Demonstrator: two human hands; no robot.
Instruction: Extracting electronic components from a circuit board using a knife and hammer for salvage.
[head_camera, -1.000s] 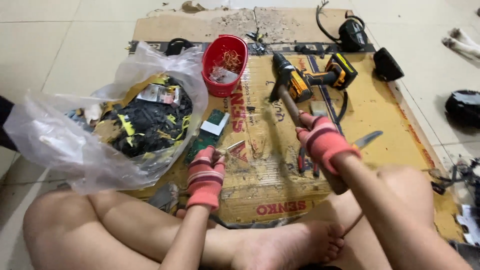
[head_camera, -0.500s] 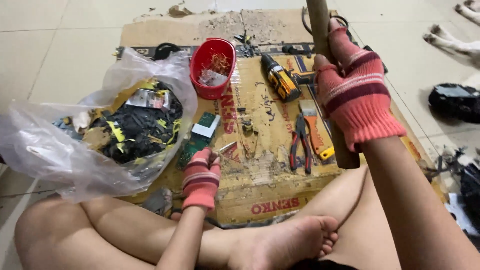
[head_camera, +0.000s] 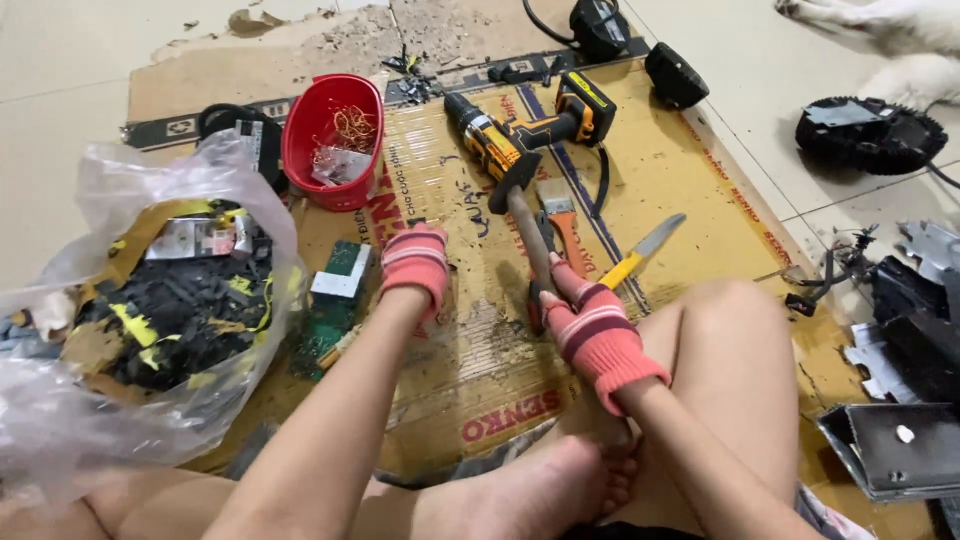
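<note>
1. The right hand (head_camera: 598, 335), in a pink striped glove, is clenched around the wooden handle of a hammer (head_camera: 527, 225), gripping it near the lower end.
2. The hammer's dark head sits just below the yellow-and-black cordless drill (head_camera: 520, 135), over the cardboard sheet (head_camera: 690, 180); its handle slants down from there to the right hand.
3. The left hand (head_camera: 415, 262), gloved the same way, is left of the hammer, fingers curled down against the cardboard; whether it pins something small cannot be told.
4. A green circuit board (head_camera: 335, 300) lies left of the hammer, just beside the left hand, partly under a small white-and-grey piece.
5. A red plastic cup (head_camera: 330, 140) holding bits of copper-coloured wire stands up and left of the hammer's head, near the cardboard's far edge.
6. A clear plastic bag (head_camera: 150, 310) full of black and yellow scraps lies well left of the hammer, past the circuit board.
7. Pliers with orange grips (head_camera: 562, 225) lie touching or just right of the hammer's handle; a yellow-handled knife (head_camera: 640, 255) lies a little further right.
8. The cordless drill lies on its side above the hammer's head.
9. Grey metal parts (head_camera: 890, 440) are well right of the hammer, off the cardboard on the tiled floor (head_camera: 60, 180).
10. The person's bare crossed legs and a foot (head_camera: 540, 490) are below the hammer.
</note>
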